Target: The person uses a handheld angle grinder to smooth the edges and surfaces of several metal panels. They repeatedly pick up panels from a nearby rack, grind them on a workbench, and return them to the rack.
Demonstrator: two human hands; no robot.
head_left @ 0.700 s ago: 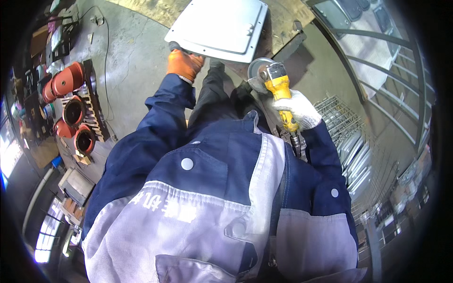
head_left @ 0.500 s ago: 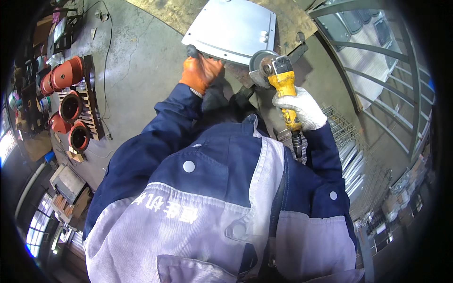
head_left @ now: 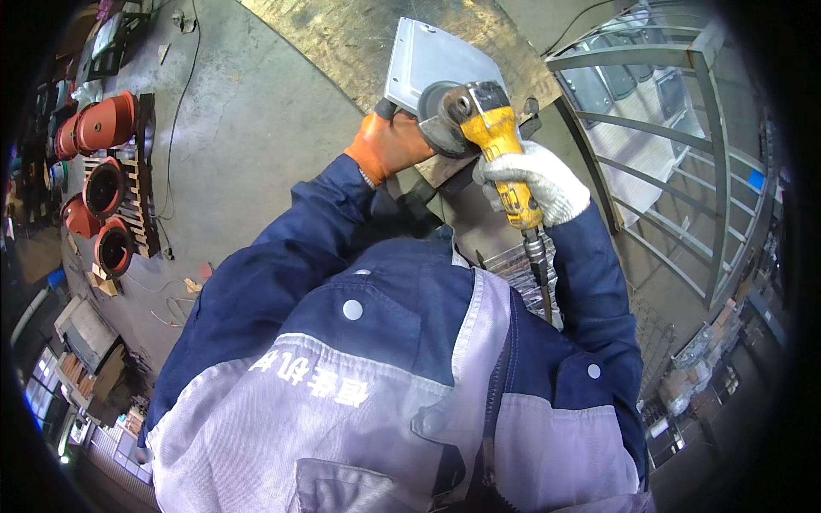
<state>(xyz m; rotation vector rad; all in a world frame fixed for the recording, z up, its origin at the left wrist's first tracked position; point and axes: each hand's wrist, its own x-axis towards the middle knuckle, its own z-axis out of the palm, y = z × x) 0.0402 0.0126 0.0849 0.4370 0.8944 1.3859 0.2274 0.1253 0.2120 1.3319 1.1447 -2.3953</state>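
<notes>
A light grey metal panel (head_left: pixel 442 58) with a raised lip stands tilted over the workbench, its near edge toward me. My left hand (head_left: pixel 392 147), in an orange glove, is closed on that panel's near left corner. The white-gloved right hand (head_left: pixel 537 181) wraps round the yellow body of an angle grinder (head_left: pixel 493 135). Its round disc (head_left: pixel 438 101) lies over the panel's near edge, close beside my left fingers; whether it touches the metal I cannot tell. From the grinder's rear a hose fitting (head_left: pixel 537 256) runs down toward my body.
Beneath the panel is a worn wooden bench top (head_left: pixel 333 43). A grey metal frame with bars (head_left: pixel 714 128) rises on the right. Orange-red round housings (head_left: pixel 107 126) sit by a pallet on the left, and a dark cable (head_left: pixel 174 128) crosses the floor.
The panel has turned and tilted, showing a narrower face. The grinder has shifted left and its disc now overlaps the near edge by my left hand, which has moved slightly right.
</notes>
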